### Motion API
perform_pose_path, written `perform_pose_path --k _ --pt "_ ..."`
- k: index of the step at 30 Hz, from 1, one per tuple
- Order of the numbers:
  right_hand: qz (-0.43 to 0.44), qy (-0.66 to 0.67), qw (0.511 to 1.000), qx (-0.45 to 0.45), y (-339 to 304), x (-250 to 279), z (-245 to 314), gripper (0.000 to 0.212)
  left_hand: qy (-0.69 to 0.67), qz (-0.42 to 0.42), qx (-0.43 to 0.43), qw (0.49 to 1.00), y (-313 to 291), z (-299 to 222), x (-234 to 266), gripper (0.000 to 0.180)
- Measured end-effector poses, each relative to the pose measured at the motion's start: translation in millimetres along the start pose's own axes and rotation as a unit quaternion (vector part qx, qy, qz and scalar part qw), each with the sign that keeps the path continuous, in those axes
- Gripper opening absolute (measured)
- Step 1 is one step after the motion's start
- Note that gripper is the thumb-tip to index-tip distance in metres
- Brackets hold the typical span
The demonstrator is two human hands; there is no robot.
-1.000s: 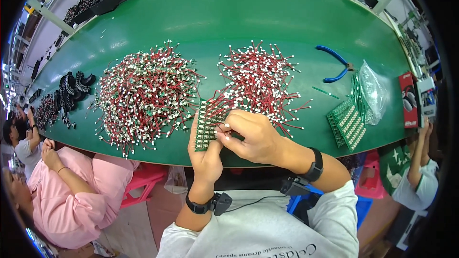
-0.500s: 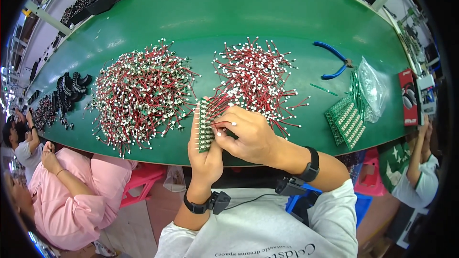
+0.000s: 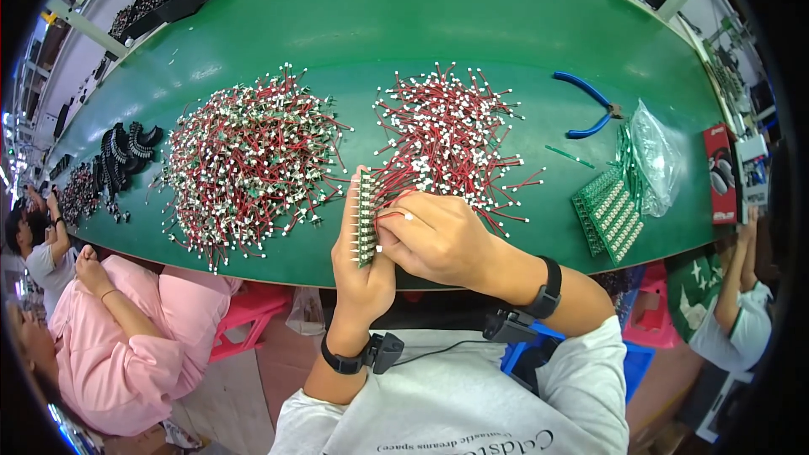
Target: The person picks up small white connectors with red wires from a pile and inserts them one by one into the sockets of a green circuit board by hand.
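Observation:
My left hand (image 3: 361, 282) grips a narrow green circuit board panel (image 3: 365, 219), held upright over the table's near edge. Pins or wire ends stick out along its left side, and red wires fan out from its upper right side. Against the panel's right side, my right hand (image 3: 442, 240) pinches a red wire lead (image 3: 393, 215) with a white connector. Its fingertips are partly hidden behind the knuckles. Beyond my hands lies a pile of red wire leads with white connectors (image 3: 447, 131). To the left spreads a larger heap of wired small boards (image 3: 253, 164).
Blue-handled cutters (image 3: 602, 105) lie at the right, near a clear plastic bag (image 3: 656, 156) and stacked green board panels (image 3: 611, 215). A red box (image 3: 719, 173) stands at the right edge. Black strips (image 3: 122, 156) sit at the left. A person in pink (image 3: 139, 341) sits left of me.
The board panel has turned slightly, showing more of its edge. My right hand has shifted a little beside it, still pinching the wire lead.

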State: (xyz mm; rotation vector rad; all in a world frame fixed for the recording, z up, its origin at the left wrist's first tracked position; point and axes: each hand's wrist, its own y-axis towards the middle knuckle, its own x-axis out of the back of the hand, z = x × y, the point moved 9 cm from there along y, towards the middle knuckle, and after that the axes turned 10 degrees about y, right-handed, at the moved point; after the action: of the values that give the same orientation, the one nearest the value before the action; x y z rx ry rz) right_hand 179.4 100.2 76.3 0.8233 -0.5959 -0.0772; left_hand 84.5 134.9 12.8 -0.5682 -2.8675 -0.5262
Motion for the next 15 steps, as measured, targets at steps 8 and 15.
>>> perform_pose_path --k 8,15 --pt "-0.006 -0.041 0.999 -0.033 1 7 -6 0.02 -0.024 0.007 0.022 0.999 0 8 1 0.071" --pt "-0.018 -0.035 0.997 -0.063 -2 5 -14 0.016 0.041 0.017 0.024 0.999 -1 5 -2 0.077"
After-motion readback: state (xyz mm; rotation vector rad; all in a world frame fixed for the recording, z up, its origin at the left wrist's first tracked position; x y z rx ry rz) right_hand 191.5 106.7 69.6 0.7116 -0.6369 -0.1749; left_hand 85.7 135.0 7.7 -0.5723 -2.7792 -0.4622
